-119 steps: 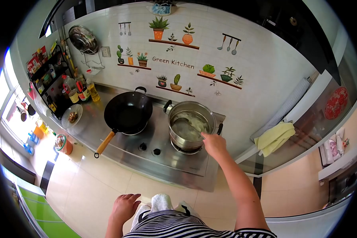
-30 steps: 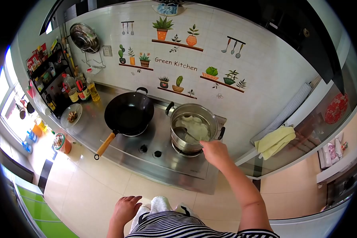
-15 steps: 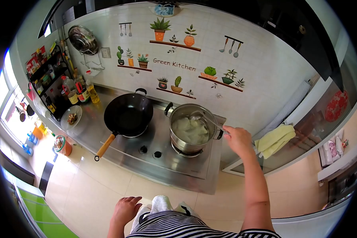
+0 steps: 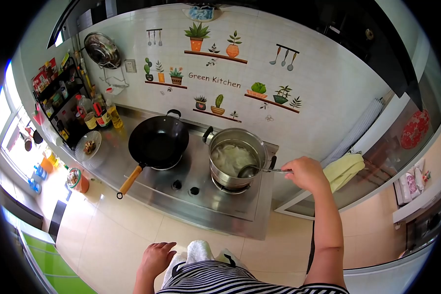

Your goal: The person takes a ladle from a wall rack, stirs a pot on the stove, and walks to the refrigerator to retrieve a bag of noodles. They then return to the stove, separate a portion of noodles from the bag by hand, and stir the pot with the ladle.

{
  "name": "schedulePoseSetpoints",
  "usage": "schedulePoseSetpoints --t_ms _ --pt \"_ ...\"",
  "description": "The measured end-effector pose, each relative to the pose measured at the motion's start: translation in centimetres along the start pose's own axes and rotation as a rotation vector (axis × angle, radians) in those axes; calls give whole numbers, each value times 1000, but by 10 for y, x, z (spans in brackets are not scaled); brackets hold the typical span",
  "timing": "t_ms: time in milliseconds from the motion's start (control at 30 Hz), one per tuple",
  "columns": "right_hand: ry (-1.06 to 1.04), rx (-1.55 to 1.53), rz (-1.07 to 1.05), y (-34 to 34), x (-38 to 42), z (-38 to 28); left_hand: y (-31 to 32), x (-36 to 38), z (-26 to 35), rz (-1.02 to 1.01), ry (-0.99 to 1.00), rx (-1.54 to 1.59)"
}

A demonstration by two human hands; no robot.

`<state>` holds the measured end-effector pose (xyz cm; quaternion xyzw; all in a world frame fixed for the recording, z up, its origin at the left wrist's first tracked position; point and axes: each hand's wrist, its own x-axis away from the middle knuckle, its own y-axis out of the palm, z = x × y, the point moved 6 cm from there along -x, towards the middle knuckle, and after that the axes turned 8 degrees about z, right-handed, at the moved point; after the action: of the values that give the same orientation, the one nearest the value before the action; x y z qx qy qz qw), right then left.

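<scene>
My right hand (image 4: 306,173) is closed round the handle of a metal ladle (image 4: 274,170), out past the right side of a steel pot (image 4: 232,182). The ladle's bowl is inside the pot, at the near right part of the liquid. Pale, soft-looking food (image 4: 232,158) lies in the water, bunched toward the pot's middle and left. Down by my waist, my left hand (image 4: 156,257) hangs in front of the striped shirt, empty, with thumb and fingers apart. Nearest to it is a white cloth (image 4: 199,250) at my front.
Left of the pot, a black wok (image 4: 159,143) with a wooden handle (image 4: 131,180) jutting forward sits on the steel stove. A glass bowl (image 4: 88,146) with food and several bottles (image 4: 103,116) stand farther left. A yellow towel (image 4: 344,171) hangs at the right.
My right hand has shifted right and slightly down. The ladle's bowl has swung from the pot's far side to its near right side. My left hand has stayed put.
</scene>
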<state>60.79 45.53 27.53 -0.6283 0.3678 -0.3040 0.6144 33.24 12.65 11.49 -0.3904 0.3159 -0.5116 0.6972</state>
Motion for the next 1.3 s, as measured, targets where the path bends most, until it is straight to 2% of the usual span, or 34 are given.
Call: schedulePoseSetpoints --t_ms 133,267,400,500,567,667,800,933,1033,1167,1300 --pt "-25 41 -116 9 -8 -10 3 3 -1 11 3 16" --pt "-58 42 -146 35 -14 -17 2 4 0 23 0 16" --pt "-67 -22 -81 53 -6 -27 0 5 -1 18 -15 13" --pt "-33 47 -45 59 4 -33 1 6 -2 20 -17 13" --pt "-57 -4 55 60 11 -35 2 7 -2 18 -16 11" --pt "-3 16 61 78 16 -41 2 5 1 30 10 8" --pt "-103 23 251 99 17 -48 1 3 4 28 24 19" --pt "-90 8 243 119 6 -47 3 5 3 5 20 -17" --pt "12 32 193 127 -5 -41 2 6 5 8 14 -21" --pt "30 -39 278 123 -9 -31 1 9 6 3 15 2" --pt "63 -59 324 83 -6 -15 2 12 2 24 16 -1"
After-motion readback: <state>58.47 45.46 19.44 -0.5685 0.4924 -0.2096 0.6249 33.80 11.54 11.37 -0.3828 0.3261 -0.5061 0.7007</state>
